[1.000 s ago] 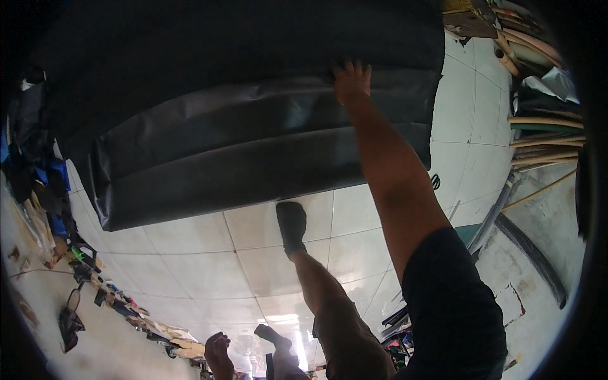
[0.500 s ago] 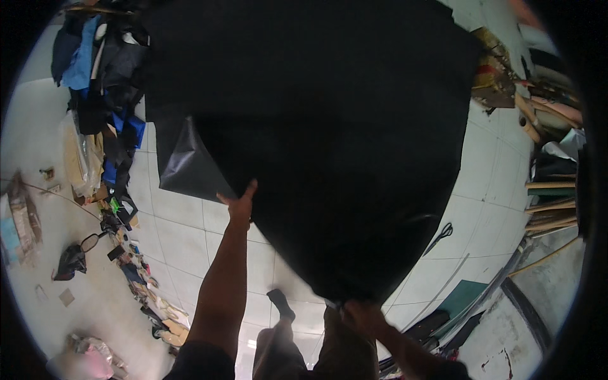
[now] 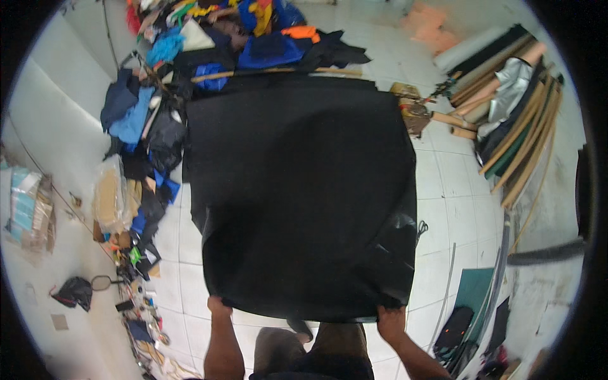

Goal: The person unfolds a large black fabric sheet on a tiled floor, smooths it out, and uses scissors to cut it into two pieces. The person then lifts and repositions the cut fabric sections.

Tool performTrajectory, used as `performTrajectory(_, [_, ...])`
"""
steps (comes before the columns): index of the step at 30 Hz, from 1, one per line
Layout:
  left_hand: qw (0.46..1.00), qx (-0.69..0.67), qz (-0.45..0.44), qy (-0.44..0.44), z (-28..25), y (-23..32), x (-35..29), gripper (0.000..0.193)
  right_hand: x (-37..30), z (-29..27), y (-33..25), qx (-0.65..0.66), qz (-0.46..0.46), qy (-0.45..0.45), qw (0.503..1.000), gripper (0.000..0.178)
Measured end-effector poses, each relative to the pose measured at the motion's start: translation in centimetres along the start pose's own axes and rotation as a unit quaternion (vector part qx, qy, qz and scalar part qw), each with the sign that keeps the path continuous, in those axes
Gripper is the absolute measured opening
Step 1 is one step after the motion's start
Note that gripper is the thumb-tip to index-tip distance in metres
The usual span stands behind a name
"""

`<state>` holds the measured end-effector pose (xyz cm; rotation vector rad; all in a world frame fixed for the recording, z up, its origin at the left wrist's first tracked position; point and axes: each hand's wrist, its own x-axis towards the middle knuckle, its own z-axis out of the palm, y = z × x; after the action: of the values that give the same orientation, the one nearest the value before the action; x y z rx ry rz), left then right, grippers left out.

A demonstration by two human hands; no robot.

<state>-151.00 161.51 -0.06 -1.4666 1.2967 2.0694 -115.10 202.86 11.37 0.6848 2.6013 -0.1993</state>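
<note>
A large black sheet of fabric-like material [image 3: 297, 183] stretches out in front of me over the tiled floor. Its near edge is lifted and runs between my hands. My left hand [image 3: 219, 306] is closed on the near left corner. At the near right corner, my right hand [image 3: 391, 318] grips the sheet too. Both sides show creases and shiny patches close to my hands. Part of a pair of scissors [image 3: 422, 228] lies on the floor beside the sheet's right edge, the rest covered.
Rolls of material [image 3: 522, 133] lean along the right wall. A heap of coloured scraps [image 3: 266, 47] spreads behind the sheet. Piled clutter [image 3: 142, 209] lines the left side. A green panel [image 3: 472, 292] and a black bag [image 3: 453, 328] lie at the near right.
My left hand has moved down to the near left corner, and my right hand has moved outward to the right. The folded-over left flap has been opened out, and the near edge spread wide.
</note>
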Motion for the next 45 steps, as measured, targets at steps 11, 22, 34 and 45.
performTrajectory(11, [0.959,-0.047,0.115,-0.256,-10.5,2.8,-18.5,0.065,-14.5,-5.7,5.7,0.070,-0.061,0.143,0.985,0.020])
performTrajectory(22, [0.968,0.003,0.178,-0.175,-36.3,-9.0,-24.1,0.057,-35.1,10.0,7.6,0.029,-0.019,0.085,0.996,0.035])
performTrajectory(34, [0.948,0.123,0.254,0.148,-62.5,-19.2,-28.0,0.073,-60.6,29.0,7.3,0.023,-0.002,-0.167,0.986,0.046])
performTrajectory(45, [0.974,0.069,0.214,0.038,-74.1,-18.7,-33.5,0.048,-68.8,26.4,0.4,-0.190,-0.066,-0.157,0.967,0.046])
